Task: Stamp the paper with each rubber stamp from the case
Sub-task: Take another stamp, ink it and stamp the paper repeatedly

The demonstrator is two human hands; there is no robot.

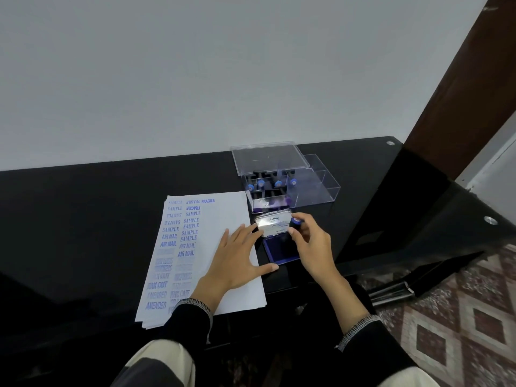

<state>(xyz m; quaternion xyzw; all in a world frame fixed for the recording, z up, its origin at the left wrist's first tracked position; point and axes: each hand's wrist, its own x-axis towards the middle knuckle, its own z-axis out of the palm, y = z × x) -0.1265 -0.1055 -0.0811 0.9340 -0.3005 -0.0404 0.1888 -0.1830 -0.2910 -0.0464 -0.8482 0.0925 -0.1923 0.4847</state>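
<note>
A glossy black table (83,196) fills the middle of the frame, carrying a clear hard-plastic case (290,182) of blue-capped rubber stamps (269,184) at centre right and a stack of white paper (223,216) with rows of blue stamped words just left of it. The left hand (240,258) lies flat with fingers spread on the paper's right edge, fingertips touching the shiny metal lid (272,226) of the ink pad (280,251), whose dark blue rectangular tray sits just below. The right hand (310,241) curls round a blue-capped stamp (295,221), pinching it beside the lid.
</note>
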